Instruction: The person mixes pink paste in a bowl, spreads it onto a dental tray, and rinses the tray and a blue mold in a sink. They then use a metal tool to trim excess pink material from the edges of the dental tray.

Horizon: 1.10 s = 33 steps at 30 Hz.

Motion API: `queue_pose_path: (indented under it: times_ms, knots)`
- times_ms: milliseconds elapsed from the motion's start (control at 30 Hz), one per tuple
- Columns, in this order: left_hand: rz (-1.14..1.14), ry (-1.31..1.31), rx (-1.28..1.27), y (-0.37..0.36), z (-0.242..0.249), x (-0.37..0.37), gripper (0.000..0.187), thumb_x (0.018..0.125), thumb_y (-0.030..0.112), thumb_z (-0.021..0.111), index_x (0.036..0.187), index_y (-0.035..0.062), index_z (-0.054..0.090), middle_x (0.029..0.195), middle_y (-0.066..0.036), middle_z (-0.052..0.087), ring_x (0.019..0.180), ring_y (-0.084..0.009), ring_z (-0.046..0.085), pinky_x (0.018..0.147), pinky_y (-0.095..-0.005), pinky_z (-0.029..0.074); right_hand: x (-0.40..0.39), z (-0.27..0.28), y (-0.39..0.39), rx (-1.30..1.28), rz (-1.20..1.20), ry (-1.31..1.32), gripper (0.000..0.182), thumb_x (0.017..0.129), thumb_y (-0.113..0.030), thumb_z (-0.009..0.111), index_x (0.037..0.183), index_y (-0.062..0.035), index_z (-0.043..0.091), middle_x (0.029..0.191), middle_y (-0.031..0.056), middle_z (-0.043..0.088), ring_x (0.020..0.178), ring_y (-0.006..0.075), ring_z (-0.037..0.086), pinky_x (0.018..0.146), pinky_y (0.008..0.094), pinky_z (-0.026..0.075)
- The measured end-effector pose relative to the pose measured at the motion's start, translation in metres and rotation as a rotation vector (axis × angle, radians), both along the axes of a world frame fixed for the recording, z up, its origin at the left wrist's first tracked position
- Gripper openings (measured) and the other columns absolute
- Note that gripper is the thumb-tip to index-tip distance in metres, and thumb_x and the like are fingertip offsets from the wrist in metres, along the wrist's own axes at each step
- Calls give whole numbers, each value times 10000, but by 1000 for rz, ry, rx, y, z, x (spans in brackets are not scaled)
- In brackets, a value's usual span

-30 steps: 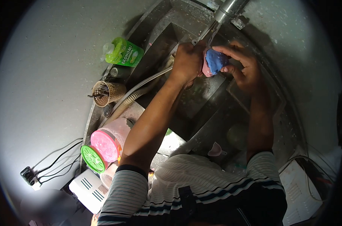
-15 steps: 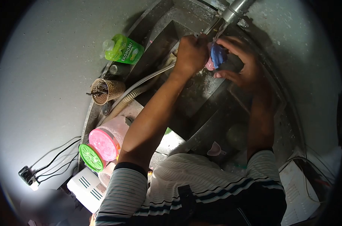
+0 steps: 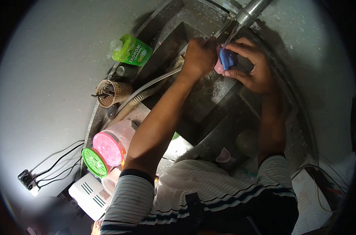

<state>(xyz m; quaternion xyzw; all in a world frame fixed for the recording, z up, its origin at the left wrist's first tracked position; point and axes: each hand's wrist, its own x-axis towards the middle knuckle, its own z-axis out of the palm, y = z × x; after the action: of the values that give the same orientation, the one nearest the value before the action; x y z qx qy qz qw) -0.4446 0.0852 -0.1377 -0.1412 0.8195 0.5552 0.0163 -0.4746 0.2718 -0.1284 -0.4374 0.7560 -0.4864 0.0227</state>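
A blue piece (image 3: 228, 58) lies against a pink piece (image 3: 218, 67) beneath the metal spout (image 3: 246, 15), where a thin stream of water runs down. My right hand (image 3: 250, 64) curves round the blue piece from the right, its thumb and fingertips touching the edges. My left hand (image 3: 199, 56) is closed at the left side of the pink piece; the end of something thin shows at its knuckles, too small to name.
Left of the basin (image 3: 178, 43) stand a green pouch (image 3: 135, 51), a woven cup (image 3: 114, 93) with tools and a pink-lidded tub (image 3: 107, 149). A ribbed hose (image 3: 133, 105) runs beside my left forearm. A pink scoop (image 3: 224, 156) lies near my lap.
My right thumb and fingers have closed in on the blue piece, which now shows a different side. The whole view has shifted slightly.
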Motion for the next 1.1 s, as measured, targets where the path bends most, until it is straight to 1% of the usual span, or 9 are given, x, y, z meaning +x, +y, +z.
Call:
queue_pose_path:
  times_ms: [100,167,667,767,800,867,900,967,1100]
  knots:
    - [27,-16,22,0,-4,1,397,941,219,536,743,-114,620,654,-300,587,599,-397,630,595,-450,477,5,2,-3,-13,-8,30,555,677,-102,828,1181,0,619,1100,147,605,1011,270,602,882,363,476]
    - [20,131,26,-1,-14,0,517,963,316,533,616,-62,593,458,-123,533,365,-195,523,400,-340,420,10,5,-4,26,-69,45,564,668,-88,828,1182,-1,614,1101,149,601,1013,275,602,881,366,476]
    - [10,240,21,-3,-23,1,482,958,287,545,636,-67,604,472,-111,540,394,-163,517,401,-326,399,11,2,-8,-80,-54,27,584,658,-85,835,1191,0,611,1118,148,620,1018,274,611,905,361,476]
    - [84,168,41,0,-19,2,478,958,294,553,647,-65,610,474,-112,543,414,-160,513,426,-335,405,12,4,-8,-56,-66,33,587,659,-82,835,1197,-9,612,1120,144,620,1023,269,611,907,360,476]
    - [84,168,42,0,-16,2,478,958,294,553,647,-65,610,474,-112,543,414,-160,513,426,-335,405,11,4,-7,-56,-66,33,587,659,-82,835,1197,-9,612,1120,144,620,1023,269,611,907,360,476]
    - [37,139,-38,-1,-7,4,415,950,220,536,715,-113,615,642,-296,584,563,-402,610,565,-447,461,10,6,-4,-15,-32,-27,581,690,-102,825,1219,12,613,1176,137,613,1109,246,580,978,352,430]
    - [36,138,-37,-2,-9,3,415,950,220,536,715,-113,615,642,-296,584,563,-402,610,565,-447,461,9,4,-3,-14,-33,-27,581,690,-102,825,1219,12,613,1176,137,613,1109,246,580,978,352,430]
    - [25,178,-28,-3,-13,1,472,961,295,558,653,-59,613,483,-119,544,432,-154,508,453,-363,411,7,1,-2,-24,-21,-45,599,682,-104,829,1227,12,610,1166,138,617,1109,248,578,980,354,429]
    - [22,158,-27,-4,-15,1,482,964,294,555,636,-55,607,486,-108,549,432,-150,508,446,-351,405,6,2,-2,-16,-3,-61,592,693,-112,825,1230,13,608,1175,142,614,1115,248,573,985,356,426]
